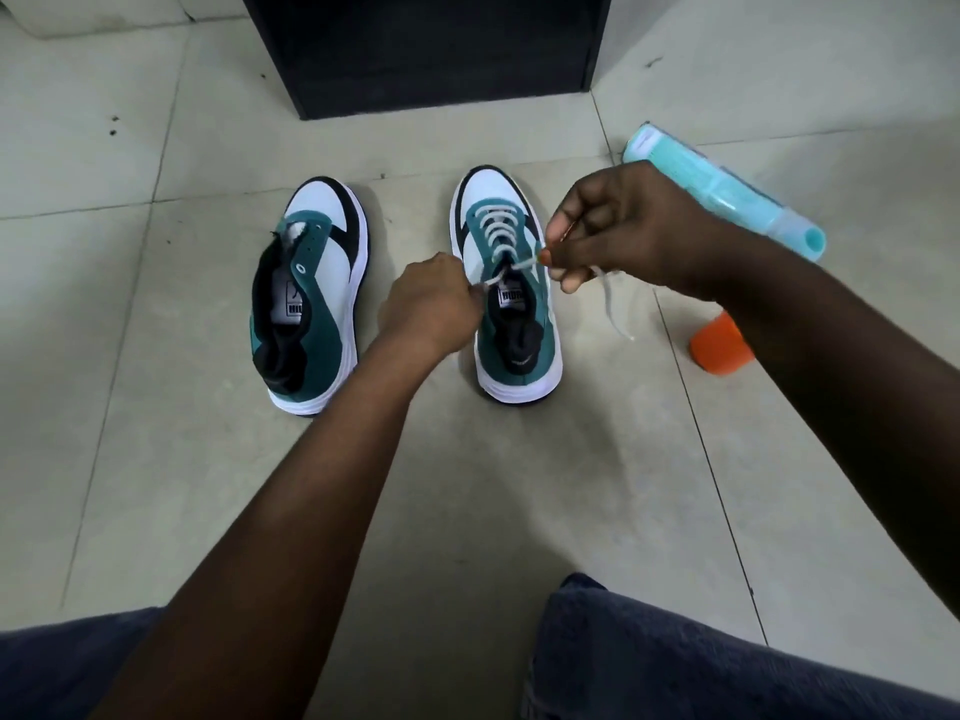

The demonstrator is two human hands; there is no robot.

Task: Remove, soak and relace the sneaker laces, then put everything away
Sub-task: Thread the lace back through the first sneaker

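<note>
Glossy tiled floor (156, 485), flat white lace (496, 228)

Soft, even light is falling from above, leaving the pale floor (156, 459) dim and greenish. A faint shadow is spreading under the forearms. The wide lens is bending the tile lines near the edges. The cabinet (426, 49) is sinking into near-black.
</note>
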